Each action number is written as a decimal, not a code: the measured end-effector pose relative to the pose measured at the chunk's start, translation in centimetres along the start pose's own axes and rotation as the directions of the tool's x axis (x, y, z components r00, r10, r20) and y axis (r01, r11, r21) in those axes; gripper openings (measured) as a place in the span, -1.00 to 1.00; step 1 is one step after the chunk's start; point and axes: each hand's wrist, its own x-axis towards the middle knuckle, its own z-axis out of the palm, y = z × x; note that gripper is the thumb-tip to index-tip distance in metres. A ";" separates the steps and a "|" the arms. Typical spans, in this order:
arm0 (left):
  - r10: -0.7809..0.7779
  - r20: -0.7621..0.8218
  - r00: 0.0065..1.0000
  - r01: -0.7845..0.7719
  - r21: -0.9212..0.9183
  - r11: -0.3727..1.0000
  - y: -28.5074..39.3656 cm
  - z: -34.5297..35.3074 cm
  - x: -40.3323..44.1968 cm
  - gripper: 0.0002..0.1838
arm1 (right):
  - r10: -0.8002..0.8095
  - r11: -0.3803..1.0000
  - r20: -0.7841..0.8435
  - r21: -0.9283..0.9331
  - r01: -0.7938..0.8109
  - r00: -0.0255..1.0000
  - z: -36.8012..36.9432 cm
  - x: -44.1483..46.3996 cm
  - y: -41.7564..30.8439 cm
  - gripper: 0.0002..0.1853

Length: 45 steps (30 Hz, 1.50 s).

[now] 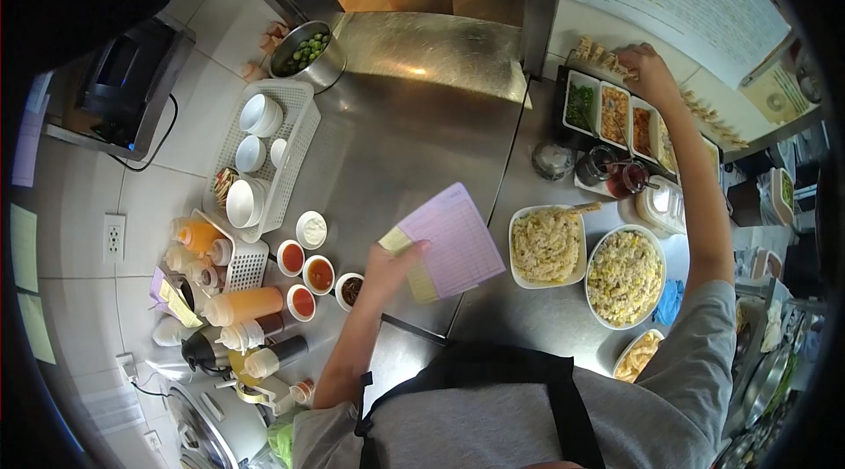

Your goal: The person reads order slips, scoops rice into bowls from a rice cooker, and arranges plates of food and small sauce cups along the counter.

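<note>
My left hand grips a pad of pink and yellow order slips above the steel counter, its printed grid facing up. At the upper right, my right hand is stretched to a row of wooden clothespins along the wall, its fingers pinched at one of them. Below that hand sit topping tubs with chopped greens and other garnishes. On the counter between my arms are a square bowl of fried rice and a round bowl of fried rice.
Small sauce bowls stand left of my left hand, beside squeeze bottles. A white basket holds cups; a metal pot of green fruit stands behind. Glass jars are below the tubs. A written sheet hangs above.
</note>
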 end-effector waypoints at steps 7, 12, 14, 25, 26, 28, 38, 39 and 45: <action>-0.041 0.105 0.994 0.040 0.012 0.999 -2.9 2.6 0.5 -0.72 | 0.021 0.991 -0.132 0.137 -0.003 0.991 -0.5 -0.1 -0.5 -0.79; -0.023 0.047 0.999 0.020 0.049 0.999 -3.1 1.3 1.8 -0.72 | 0.090 0.969 -0.240 0.246 -0.029 0.966 1.9 -0.4 0.1 -0.82; -0.010 0.037 0.999 0.004 0.157 0.988 -5.1 0.4 3.2 -0.69 | 0.033 0.983 -0.317 0.182 0.026 0.948 2.2 -0.6 0.1 -0.84; 0.098 0.027 0.995 -0.097 0.533 0.841 -5.3 1.1 4.3 -0.59 | 0.413 0.890 -0.159 0.278 -0.361 0.897 2.0 0.9 0.6 -0.83; 0.103 0.027 0.994 -0.102 0.541 0.835 -5.5 1.1 4.2 -0.58 | 0.472 0.859 -0.157 0.304 -0.412 0.867 1.6 0.9 0.5 -0.83; 0.153 0.064 0.986 -0.163 0.549 0.820 -6.1 1.0 4.1 -0.57 | 0.441 0.832 -0.161 0.444 -0.334 0.883 1.3 1.2 1.5 -0.80; 0.683 0.103 0.723 -0.533 0.712 0.457 3.2 5.5 2.6 -0.19 | 0.476 0.253 0.095 0.937 -0.239 0.874 -6.3 -6.8 -17.0 -0.82; 0.753 0.158 0.639 -0.622 0.681 0.386 4.9 6.5 2.2 -0.17 | 0.415 0.052 0.158 0.979 -0.197 0.896 -5.8 -7.5 -19.7 -0.83; 0.716 0.270 0.644 -0.638 0.706 0.308 8.8 8.9 1.7 -0.43 | 0.336 -0.310 0.240 0.941 -0.134 0.911 -2.8 -9.3 -28.8 -0.76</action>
